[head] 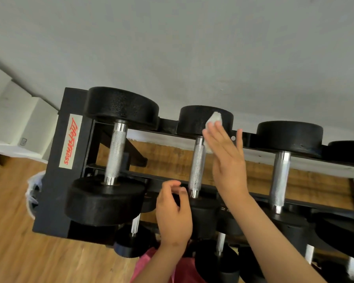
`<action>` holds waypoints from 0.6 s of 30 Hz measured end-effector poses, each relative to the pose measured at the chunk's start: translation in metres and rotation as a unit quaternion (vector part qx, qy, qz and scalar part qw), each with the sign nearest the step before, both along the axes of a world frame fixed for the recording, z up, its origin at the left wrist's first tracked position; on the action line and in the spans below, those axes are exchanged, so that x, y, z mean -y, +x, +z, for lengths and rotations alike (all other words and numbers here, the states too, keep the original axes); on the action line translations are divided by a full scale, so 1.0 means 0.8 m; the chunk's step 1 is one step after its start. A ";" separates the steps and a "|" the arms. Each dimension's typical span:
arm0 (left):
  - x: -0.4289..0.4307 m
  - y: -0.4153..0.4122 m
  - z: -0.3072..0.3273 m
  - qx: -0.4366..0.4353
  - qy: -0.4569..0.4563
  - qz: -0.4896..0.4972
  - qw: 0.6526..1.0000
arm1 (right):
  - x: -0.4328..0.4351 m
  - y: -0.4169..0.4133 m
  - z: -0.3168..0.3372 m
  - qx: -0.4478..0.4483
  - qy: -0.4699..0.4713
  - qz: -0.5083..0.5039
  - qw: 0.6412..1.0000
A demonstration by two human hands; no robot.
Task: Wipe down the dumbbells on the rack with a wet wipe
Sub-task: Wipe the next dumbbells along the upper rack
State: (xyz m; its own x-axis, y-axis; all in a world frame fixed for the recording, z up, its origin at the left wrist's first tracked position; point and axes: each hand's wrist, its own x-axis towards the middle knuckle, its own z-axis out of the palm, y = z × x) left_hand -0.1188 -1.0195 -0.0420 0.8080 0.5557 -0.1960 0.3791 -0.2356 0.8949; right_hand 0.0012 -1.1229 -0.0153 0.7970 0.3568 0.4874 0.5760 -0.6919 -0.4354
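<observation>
Now, flat right hand presses wet wipe on dumbbell, left hand loosely curled

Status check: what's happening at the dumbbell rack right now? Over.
Right hand flat, pressing wet wipe on second dumbbell, far head. Left hand curled by its near head, grip unclear. Nothing blocking the wipe.

Pale grey wall fills everything from 10 round to 2 o'clock, evenly lit. Warm wood floor at 8 o'clock, white stepped blocks at 9, and crinkled clear plastic between them.
</observation>
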 end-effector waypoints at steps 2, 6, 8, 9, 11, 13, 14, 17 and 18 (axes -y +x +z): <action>0.001 0.000 0.000 -0.002 0.000 0.002 1.000 | 0.001 0.002 0.001 -0.048 0.071 -0.040 0.996; 0.001 0.000 0.002 0.001 -0.005 0.004 1.000 | -0.015 0.025 0.020 -0.154 0.228 -0.125 0.953; 0.001 0.000 -0.001 0.002 -0.007 0.004 1.000 | -0.029 0.038 0.032 -0.149 0.219 -0.125 0.956; 0.001 -0.001 -0.002 0.004 -0.008 0.005 1.000 | -0.038 0.041 0.036 -0.130 0.178 -0.107 0.969; 0.001 0.000 -0.003 0.006 -0.007 0.007 1.000 | -0.055 0.036 0.035 -0.072 0.047 -0.052 0.995; 0.001 0.001 -0.003 0.006 -0.003 0.006 1.000 | -0.059 0.025 0.023 -0.007 -0.069 -0.011 0.998; 0.001 0.001 -0.003 0.007 -0.001 0.004 1.000 | -0.053 0.022 0.019 0.011 -0.099 -0.007 0.995; 0.000 0.001 -0.002 0.006 -0.007 0.002 1.000 | -0.021 0.020 0.016 0.029 -0.093 -0.032 0.995; 0.000 0.001 -0.002 0.008 -0.008 0.000 1.000 | -0.011 0.016 0.016 0.017 -0.071 -0.043 0.996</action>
